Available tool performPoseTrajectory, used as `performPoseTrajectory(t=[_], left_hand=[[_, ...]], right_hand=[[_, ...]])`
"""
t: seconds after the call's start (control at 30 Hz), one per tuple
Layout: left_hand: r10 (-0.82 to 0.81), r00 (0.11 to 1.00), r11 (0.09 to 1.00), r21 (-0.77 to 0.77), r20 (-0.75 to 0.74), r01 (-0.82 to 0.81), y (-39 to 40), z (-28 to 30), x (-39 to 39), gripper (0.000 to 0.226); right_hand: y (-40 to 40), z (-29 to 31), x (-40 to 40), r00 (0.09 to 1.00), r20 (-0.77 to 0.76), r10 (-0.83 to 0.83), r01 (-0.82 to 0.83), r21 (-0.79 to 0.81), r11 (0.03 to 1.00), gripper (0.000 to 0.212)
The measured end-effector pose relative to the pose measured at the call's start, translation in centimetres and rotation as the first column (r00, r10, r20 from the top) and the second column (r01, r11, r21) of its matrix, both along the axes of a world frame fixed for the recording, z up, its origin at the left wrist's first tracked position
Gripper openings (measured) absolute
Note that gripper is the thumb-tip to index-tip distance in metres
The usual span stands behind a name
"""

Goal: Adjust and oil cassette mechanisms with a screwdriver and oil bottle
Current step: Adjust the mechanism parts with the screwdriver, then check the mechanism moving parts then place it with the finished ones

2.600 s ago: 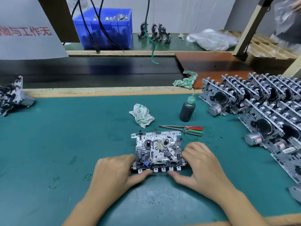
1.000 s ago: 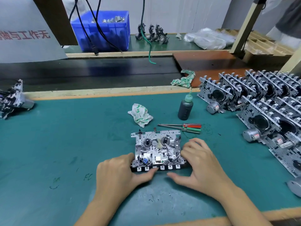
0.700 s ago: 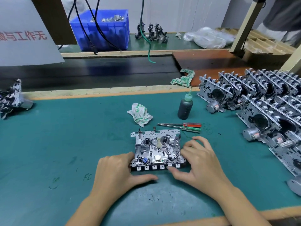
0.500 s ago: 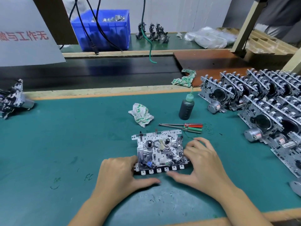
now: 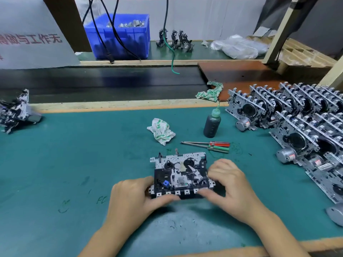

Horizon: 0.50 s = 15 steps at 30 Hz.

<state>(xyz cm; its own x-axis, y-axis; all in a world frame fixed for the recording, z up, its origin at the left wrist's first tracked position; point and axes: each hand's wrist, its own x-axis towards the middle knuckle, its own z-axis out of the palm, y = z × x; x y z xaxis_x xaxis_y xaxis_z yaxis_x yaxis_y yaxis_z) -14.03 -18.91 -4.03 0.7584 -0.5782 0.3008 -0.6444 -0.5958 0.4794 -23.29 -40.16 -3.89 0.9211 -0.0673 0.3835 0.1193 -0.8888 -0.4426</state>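
Metal mechanism [image 5: 181, 173] on the desk [image 5: 74, 154], pinched by left hand [image 5: 133, 195] and right hand [image 5: 230, 184]: positioning step. Next likely requires a screwdriver [image 5: 206, 144] or bottle [image 5: 212, 125].

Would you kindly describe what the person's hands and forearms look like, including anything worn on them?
Both are bare: the left hand and right hand have no gloves, and no rings, watch or wrist strap show. The forearms are uncovered to the frame's lower edge, with no sleeve in view. Nothing is marked on them; the right fingertips are blurred.
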Motion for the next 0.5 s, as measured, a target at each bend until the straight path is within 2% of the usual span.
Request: performPoseTrajectory(t=[0.03,0.1,0.17,0.23,0.33,0.43,0.5], left_hand=[[0.003,0.999,0.996,-0.084,-0.047,-0.007,0.0,0.2,-0.1,0.076],[0.015,0.991,0.971,-0.236,-0.136,-0.047,0.1,0.7,-0.1,0.081],[0.059,0.976,0.948,-0.294,-0.212,-0.121,-0.2,1.3,-0.1,0.087],[0.091,0.952,0.931,-0.315,-0.294,-0.186,-0.5,1.7,-0.1,0.082],[0.099,0.918,0.922,-0.311,-0.383,-0.229,-1.1,2.4,0.4,0.074],[0.168,0.9,0.954,-0.162,-0.402,-0.25,-1.5,2.9,1.5,0.076],[0.274,0.923,0.96,0.017,-0.269,-0.279,-1.8,3.2,1.9,0.078]], right_hand=[[0.2,0.5,-0.1,1.0,-0.02,-0.002,0.005,0.175,0.985,0.049],[0.8,1.2,-0.1,0.994,-0.102,-0.026,0.072,0.478,0.875,0.052],[1.4,1.7,0.3,0.982,-0.179,-0.058,0.155,0.593,0.79,0.06],[1.7,2.1,0.7,0.967,-0.234,-0.103,0.229,0.608,0.76,0.069],[1.7,2.7,1.4,0.946,-0.305,-0.113,0.284,0.607,0.742,0.07],[1.3,3.0,2.0,0.923,-0.364,-0.124,0.314,0.528,0.789,0.075],[0.9,3.1,2.3,0.903,-0.381,-0.2,0.345,0.365,0.864,0.08]])
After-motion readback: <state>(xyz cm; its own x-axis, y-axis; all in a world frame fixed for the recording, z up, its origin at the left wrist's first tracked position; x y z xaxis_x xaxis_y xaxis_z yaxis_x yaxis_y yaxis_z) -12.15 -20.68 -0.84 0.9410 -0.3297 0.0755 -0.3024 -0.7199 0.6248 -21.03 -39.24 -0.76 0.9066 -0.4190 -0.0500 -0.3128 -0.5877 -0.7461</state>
